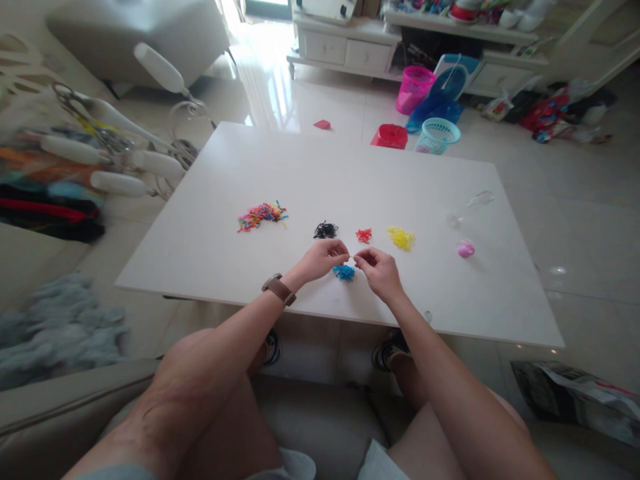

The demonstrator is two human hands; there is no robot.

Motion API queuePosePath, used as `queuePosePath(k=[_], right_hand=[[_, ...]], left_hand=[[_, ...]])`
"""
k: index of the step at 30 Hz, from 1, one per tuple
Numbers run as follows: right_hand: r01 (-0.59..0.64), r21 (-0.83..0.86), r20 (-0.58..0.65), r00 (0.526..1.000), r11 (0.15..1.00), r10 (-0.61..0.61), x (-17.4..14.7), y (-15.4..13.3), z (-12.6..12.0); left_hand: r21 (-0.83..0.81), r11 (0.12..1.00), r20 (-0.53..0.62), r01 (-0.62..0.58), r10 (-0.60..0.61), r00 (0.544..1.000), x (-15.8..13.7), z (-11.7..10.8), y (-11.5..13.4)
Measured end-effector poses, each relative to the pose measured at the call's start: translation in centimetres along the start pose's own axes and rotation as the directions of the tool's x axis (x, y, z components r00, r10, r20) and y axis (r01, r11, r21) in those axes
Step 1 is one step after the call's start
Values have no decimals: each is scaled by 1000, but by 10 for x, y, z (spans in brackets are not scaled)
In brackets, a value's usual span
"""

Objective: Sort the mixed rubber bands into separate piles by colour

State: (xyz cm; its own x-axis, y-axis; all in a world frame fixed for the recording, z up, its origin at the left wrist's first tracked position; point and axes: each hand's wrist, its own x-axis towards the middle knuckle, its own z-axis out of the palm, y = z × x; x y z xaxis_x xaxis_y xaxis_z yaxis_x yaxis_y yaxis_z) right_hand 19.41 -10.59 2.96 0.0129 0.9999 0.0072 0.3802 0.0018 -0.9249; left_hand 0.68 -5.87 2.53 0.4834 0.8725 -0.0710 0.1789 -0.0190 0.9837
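My left hand [327, 259] and my right hand [377, 270] meet over the near middle of the white table [400, 187]. Thumb and fingers of each are pinched, with a tiny orange-yellow rubber band [351, 257] stretched between the fingertips. Just beneath them sits a small blue pile of rubber bands [344, 273]. Beyond my hands lie a black pile [326, 230], a small red pile [364, 235] and a yellow pile [401, 238]. Farther left is a larger mixed-colour pile [262, 216]. The single strands are too small to make out well.
On the table's right side lie a clear plastic container [470, 210] and a pink object [465, 249]. A small clear round piece [428, 316] is at the near edge. Baskets, one pink [415, 89] and one pale blue [438, 136], stand on the floor beyond. A lamp [160, 67] leans at left.
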Motion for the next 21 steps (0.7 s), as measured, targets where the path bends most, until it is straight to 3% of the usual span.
queuePosePath(k=[13, 21], right_hand=[[-53, 44, 7, 999, 998, 53, 3, 4, 2], [-85, 20, -151, 985, 996, 87, 11, 3, -15]], left_hand=[[186, 983, -25, -5, 10, 1000, -1, -3, 3], [231, 972, -153, 38, -2, 988, 2, -20, 5]])
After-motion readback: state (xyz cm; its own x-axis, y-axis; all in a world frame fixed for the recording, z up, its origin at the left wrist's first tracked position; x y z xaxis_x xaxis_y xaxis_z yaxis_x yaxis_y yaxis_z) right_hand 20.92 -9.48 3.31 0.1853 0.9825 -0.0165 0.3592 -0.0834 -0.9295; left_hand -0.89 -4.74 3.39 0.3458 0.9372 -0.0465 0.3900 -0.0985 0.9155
